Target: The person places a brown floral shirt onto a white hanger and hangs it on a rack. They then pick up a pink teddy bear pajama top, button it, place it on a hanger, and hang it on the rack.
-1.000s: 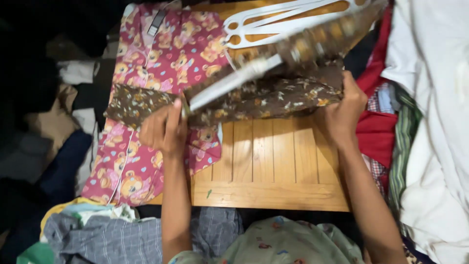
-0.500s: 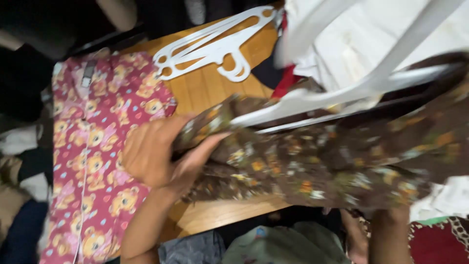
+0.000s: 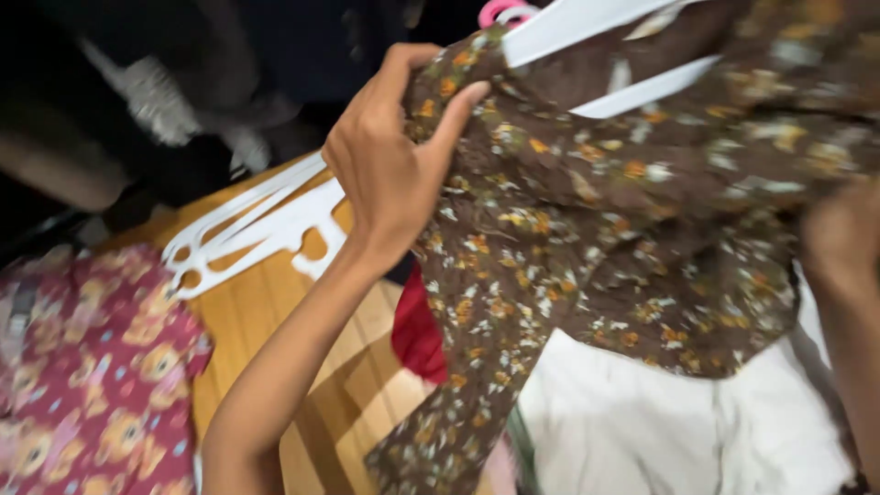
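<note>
**Brown floral garment up on its hanger, left hand pinching the shoulder**

Landmark: the wooden tabletop. A stack of white hangers lies flat on it, toward its far edge. A pink floral garment covers its left side. A red cloth and white fabric sit off its right edge.

Your left hand is raised above the tabletop, forearm angled up from bottom left, thumb and fingers closed on the brown floral garment at its shoulder. The garment hangs from a white hanger above and right of the tabletop, draping down over the red cloth.

Your right hand is blurred at the garment's right edge; can't tell its grip.
</note>
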